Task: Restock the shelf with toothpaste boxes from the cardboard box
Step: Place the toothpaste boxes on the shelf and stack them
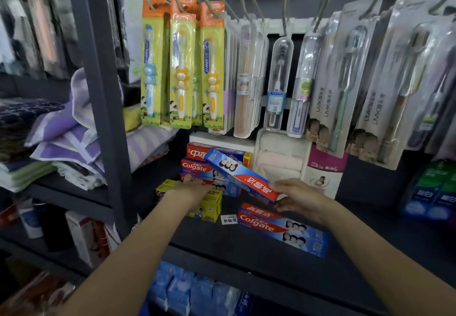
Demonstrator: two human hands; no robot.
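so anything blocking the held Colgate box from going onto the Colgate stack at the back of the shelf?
Partly. The left hand rests at the front of the Colgate stack, in the path of the held box gripped by the right hand. Nothing else visible intervenes.

Both bare forearms reach forward, the left hand (pixel 195 187) stretched out palm down with fingers extended, the right hand (pixel 296 196) with fingers curled in a grip.

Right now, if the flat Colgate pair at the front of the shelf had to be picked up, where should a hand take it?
Take the front Colgate boxes across their narrow width near the middle, coming from above and the open shelf front. They lie flat and long, and their long sides look free, while the right hand holding the tilted box overhangs their back-left end.
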